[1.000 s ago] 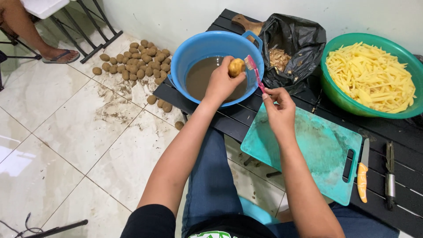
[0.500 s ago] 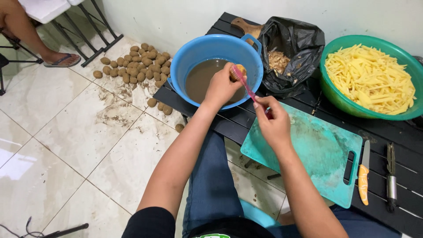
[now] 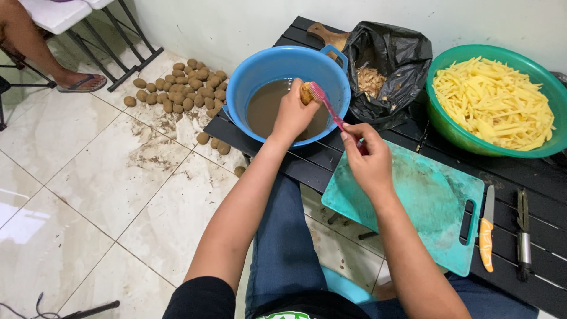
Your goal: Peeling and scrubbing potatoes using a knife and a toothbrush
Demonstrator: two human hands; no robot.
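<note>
Gripping a pink toothbrush (image 3: 333,115) by its handle, the right hand (image 3: 369,159) hovers over the near corner of a teal cutting board (image 3: 425,207), fingers (image 3: 354,131) clamped on the handle. The brush head touches a small potato (image 3: 306,93), which the left hand (image 3: 292,115) holds with fingers closed around it above the muddy water of a blue basin (image 3: 260,71). To the right on the black slatted worktop (image 3: 531,183) lie an orange-handled knife (image 3: 486,227) and a peeler (image 3: 522,233). Beyond stand a black bag of peelings (image 3: 393,56) and a green bowl of cut potato sticks (image 3: 493,100). Unwashed potatoes (image 3: 180,88) lie heaped on the tiled floor (image 3: 88,177) at left.
</note>
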